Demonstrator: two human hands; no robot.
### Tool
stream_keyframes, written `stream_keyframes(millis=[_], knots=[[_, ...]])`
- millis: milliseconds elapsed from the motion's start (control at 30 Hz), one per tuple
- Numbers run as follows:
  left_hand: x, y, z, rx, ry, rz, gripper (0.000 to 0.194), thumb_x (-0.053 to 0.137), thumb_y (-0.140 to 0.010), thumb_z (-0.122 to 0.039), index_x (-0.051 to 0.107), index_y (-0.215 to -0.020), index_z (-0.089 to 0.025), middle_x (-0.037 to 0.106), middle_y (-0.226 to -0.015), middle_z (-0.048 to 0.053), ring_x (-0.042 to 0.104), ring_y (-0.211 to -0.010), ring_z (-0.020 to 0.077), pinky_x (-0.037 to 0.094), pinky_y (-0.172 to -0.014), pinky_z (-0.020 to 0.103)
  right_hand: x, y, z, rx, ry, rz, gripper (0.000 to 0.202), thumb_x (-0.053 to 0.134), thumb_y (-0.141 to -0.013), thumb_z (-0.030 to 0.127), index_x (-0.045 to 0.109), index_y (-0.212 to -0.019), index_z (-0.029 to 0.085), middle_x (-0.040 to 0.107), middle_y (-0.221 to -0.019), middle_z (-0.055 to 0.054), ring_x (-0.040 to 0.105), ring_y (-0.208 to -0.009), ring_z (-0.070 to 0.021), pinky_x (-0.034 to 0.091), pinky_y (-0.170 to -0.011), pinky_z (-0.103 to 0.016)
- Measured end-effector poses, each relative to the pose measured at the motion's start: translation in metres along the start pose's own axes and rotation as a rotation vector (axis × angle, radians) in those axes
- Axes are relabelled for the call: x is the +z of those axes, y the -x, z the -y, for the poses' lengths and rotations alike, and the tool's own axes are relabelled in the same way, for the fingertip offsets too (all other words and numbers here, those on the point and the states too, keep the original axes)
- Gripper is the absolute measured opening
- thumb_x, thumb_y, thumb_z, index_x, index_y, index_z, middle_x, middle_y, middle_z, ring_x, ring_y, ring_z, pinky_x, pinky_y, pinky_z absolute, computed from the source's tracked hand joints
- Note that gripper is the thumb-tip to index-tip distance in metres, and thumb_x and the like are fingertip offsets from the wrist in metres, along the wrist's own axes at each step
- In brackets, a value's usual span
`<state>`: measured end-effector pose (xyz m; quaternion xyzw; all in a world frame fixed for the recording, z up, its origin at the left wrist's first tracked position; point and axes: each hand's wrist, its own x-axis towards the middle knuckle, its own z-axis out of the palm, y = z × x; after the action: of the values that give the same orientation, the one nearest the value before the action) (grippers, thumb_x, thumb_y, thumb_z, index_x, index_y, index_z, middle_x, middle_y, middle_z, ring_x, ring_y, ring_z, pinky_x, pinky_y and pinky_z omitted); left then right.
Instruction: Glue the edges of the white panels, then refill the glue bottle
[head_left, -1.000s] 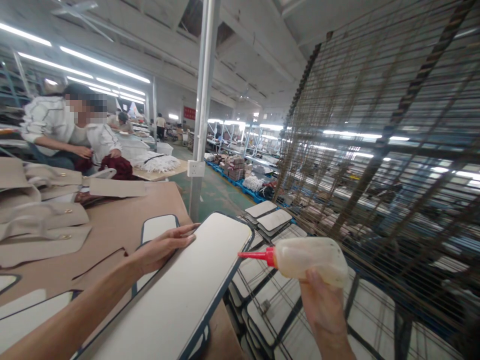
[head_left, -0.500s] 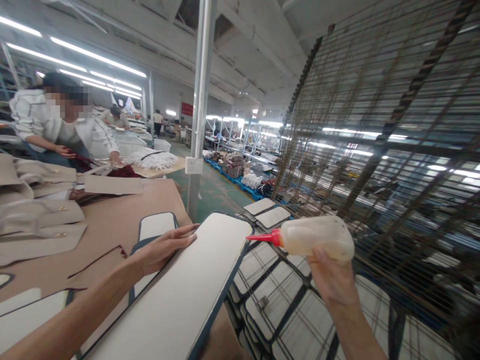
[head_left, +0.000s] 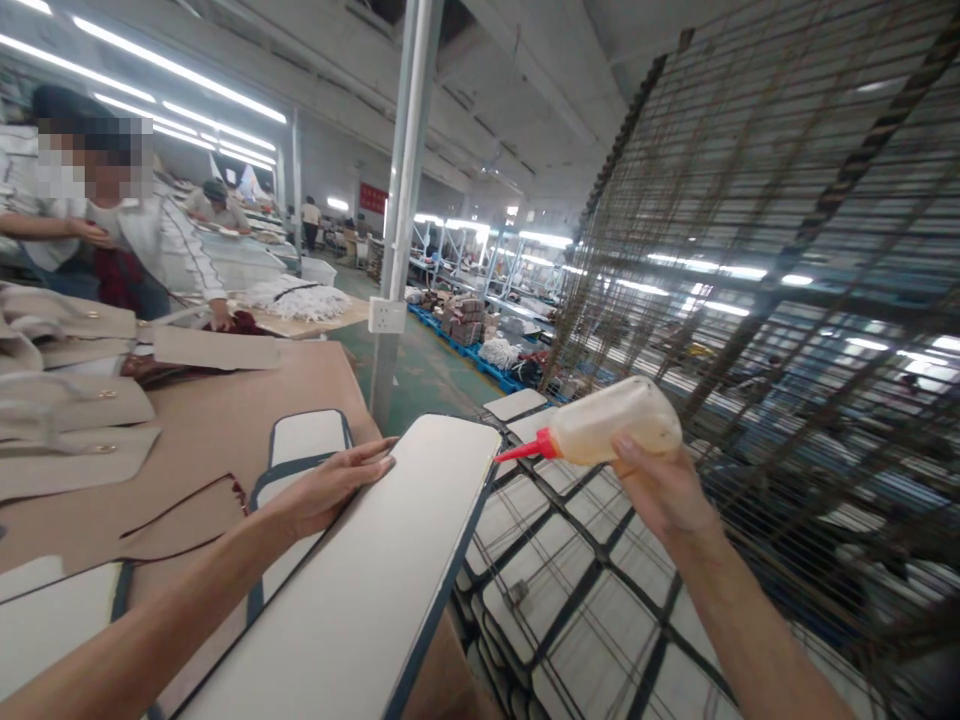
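A long white panel [head_left: 375, 560] with dark blue edging and rounded far corners slants across the front. My left hand [head_left: 330, 490] grips its left edge, fingers lying along the border; what the thumb does is hidden. In my right hand [head_left: 664, 490] is a translucent glue bottle [head_left: 611, 420], tilted with its red nozzle pointing left and down. The nozzle tip meets the panel's right edge near the far corner. Pale yellowish liquid fills part of the bottle. Similar edged white pieces [head_left: 307, 435] lie on the brown table beyond my left hand.
Wire racks [head_left: 600, 560] holding white panels lie at the right, below a raised wire rack [head_left: 750, 230]. Beige pieces with metal fittings [head_left: 75, 400] lie on the table [head_left: 300, 380]. A metal post [head_left: 401, 200] stands ahead. A co-worker [head_left: 97, 220] handles dark red material at the left.
The bottle has tipped up at its base, so its nozzle slants further down, still at the panel's edge. The co-worker has lifted one hand with dark red material. My view has shifted slightly.
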<state>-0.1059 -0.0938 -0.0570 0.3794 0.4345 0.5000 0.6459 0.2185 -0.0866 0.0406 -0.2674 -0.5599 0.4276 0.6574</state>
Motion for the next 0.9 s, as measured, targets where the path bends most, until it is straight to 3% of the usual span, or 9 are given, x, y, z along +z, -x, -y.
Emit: stream_keyframes(millis=[233,400,567,700,800,900], knots=[[0.004,-0.010,0.003,0.002,0.050,0.026,0.080,0.079,-0.067,-0.023,0.043,-0.137,-0.014,0.074,-0.090,0.009,0.069,-0.067,0.0188,0.057,-0.058,0.025,0.001,-0.012,-0.002,0.023,-0.012,-0.072,0.044,0.086,-0.053,0.029,0.069,-0.093,0.027,0.073,-0.084,0.001,0.067,-0.085,-0.0212,0.053,-0.088,-0.042],[0.015,-0.029,-0.001,0.020,0.075,0.003,0.074,0.074,-0.071,-0.016,0.042,-0.137,-0.011,0.074,-0.081,0.008,0.068,-0.060,0.0186,0.057,-0.053,0.027,0.008,-0.028,0.016,-0.010,0.064,0.030,0.039,0.086,-0.053,0.029,0.068,-0.088,0.025,0.071,-0.083,0.001,0.065,-0.084,-0.0208,0.053,-0.085,-0.039],[0.025,-0.052,-0.007,0.075,0.119,-0.007,0.073,0.073,-0.072,-0.013,0.041,-0.137,-0.011,0.072,-0.073,0.006,0.066,-0.054,0.0173,0.056,-0.049,0.026,0.023,-0.047,0.032,-0.100,0.222,0.100,0.048,0.089,-0.047,0.025,0.068,-0.090,0.024,0.069,-0.083,0.002,0.063,-0.077,-0.0174,0.052,-0.081,-0.034],[0.026,-0.054,-0.015,0.092,0.155,0.005,0.075,0.077,-0.068,-0.014,0.044,-0.136,-0.011,0.073,-0.077,0.007,0.067,-0.056,0.0182,0.057,-0.051,0.026,0.026,-0.051,0.038,-0.119,0.233,0.098,0.048,0.088,-0.047,0.025,0.067,-0.089,0.025,0.070,-0.082,0.003,0.063,-0.078,-0.0189,0.053,-0.082,-0.036],[0.019,-0.046,-0.025,0.088,0.203,-0.013,0.064,0.074,-0.071,-0.010,0.049,-0.129,-0.012,0.073,-0.078,0.006,0.068,-0.058,0.0167,0.057,-0.051,0.024,0.023,-0.047,0.039,-0.106,0.136,0.072,0.039,0.087,-0.051,0.026,0.067,-0.085,0.025,0.071,-0.082,0.002,0.065,-0.083,-0.0215,0.054,-0.084,-0.040],[0.007,-0.037,-0.036,0.155,0.268,-0.083,0.040,0.064,-0.079,-0.005,0.056,-0.118,-0.013,0.071,-0.071,0.001,0.064,-0.050,0.0107,0.054,-0.046,0.018,0.018,-0.042,0.036,-0.068,0.024,0.040,0.038,0.085,-0.055,0.029,0.066,-0.088,0.025,0.072,-0.084,0.001,0.065,-0.095,-0.0255,0.054,-0.087,-0.043]])
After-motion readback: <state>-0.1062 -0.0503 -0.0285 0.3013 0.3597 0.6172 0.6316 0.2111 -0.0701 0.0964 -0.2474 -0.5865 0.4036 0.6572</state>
